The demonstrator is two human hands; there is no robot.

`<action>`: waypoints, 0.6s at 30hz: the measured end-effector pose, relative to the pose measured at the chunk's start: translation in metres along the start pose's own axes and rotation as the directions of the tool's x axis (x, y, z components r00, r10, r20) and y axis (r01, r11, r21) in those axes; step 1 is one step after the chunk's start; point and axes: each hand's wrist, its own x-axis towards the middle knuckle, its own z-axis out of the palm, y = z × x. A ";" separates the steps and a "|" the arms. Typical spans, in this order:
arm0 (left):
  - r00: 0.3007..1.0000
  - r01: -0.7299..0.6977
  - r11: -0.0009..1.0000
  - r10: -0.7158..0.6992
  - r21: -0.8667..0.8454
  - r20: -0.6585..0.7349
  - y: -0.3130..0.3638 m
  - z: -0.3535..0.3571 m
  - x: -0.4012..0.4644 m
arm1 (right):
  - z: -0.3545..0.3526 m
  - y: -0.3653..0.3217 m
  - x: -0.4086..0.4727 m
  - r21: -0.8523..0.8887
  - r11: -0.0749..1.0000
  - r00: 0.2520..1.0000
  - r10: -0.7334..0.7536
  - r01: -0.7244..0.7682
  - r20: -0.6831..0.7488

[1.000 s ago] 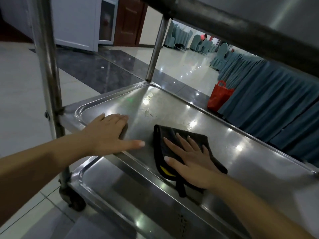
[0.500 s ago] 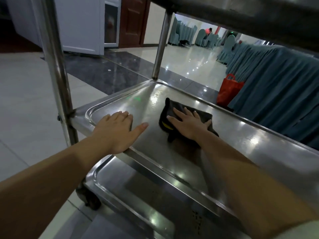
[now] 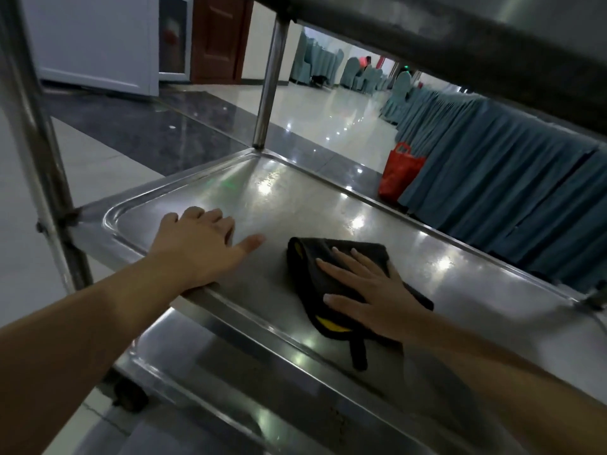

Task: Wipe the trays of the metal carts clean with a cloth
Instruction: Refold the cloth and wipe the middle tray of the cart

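The right hand (image 3: 368, 295) lies flat, fingers (image 3: 341, 256) spread apart, pressing a folded black cloth with a yellow edge (image 3: 331, 287) onto the shiny stainless-steel middle tray (image 3: 328, 205) of the metal cart — the cloth sits near the tray's front rim, toward its left half. The left hand (image 3: 200, 246) rests open just beside it on the front-left corner, fingers loosely together, thumb out, palm over the rim. A lower steel tray (image 3: 230, 399) shows beneath; beyond the cart, an orange bag (image 3: 399, 174) stands against pleated blue-grey table skirting (image 3: 499, 178).
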 end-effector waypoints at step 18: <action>0.961 0.270 0.962 -0.269 -0.022 0.060 0.000 0.006 -0.012 | 0.000 -0.021 0.103 -0.051 0.996 0.998 0.066 -0.067 -0.024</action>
